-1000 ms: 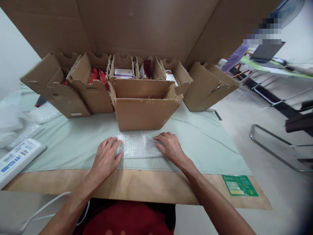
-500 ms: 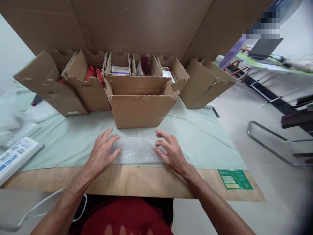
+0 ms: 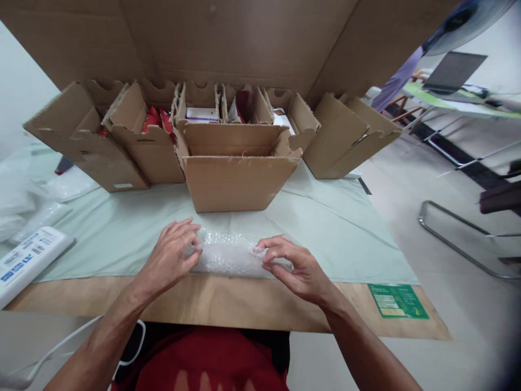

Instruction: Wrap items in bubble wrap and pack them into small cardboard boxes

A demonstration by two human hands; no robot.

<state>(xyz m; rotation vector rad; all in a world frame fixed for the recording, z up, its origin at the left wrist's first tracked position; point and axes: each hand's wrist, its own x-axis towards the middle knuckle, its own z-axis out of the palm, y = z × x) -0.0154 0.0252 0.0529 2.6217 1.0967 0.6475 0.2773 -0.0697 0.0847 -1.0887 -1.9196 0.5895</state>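
Note:
A clear bubble-wrap bundle (image 3: 230, 256) lies on the pale green cloth (image 3: 334, 228) near the table's front edge. My left hand (image 3: 170, 255) curls over its left end, fingertips pressing the wrap. At the right end my right hand (image 3: 297, 269) pinches the wrap between thumb and fingers. Whatever is inside the wrap is hidden. Just beyond the bundle stands an open cardboard box (image 3: 234, 182), with nothing showing inside it.
Behind it runs a row of open cardboard boxes (image 3: 142, 146) holding red and white packets, backed by a large cardboard sheet (image 3: 244, 43). A white printed box (image 3: 28, 260) and plastic bags lie at left. A green label (image 3: 398, 301) sits on the wooden table edge. Chair frames stand right.
The bundle has been pulled toward me. My fingers, flat and spread on it earlier, have curled in and taken hold of its two ends.

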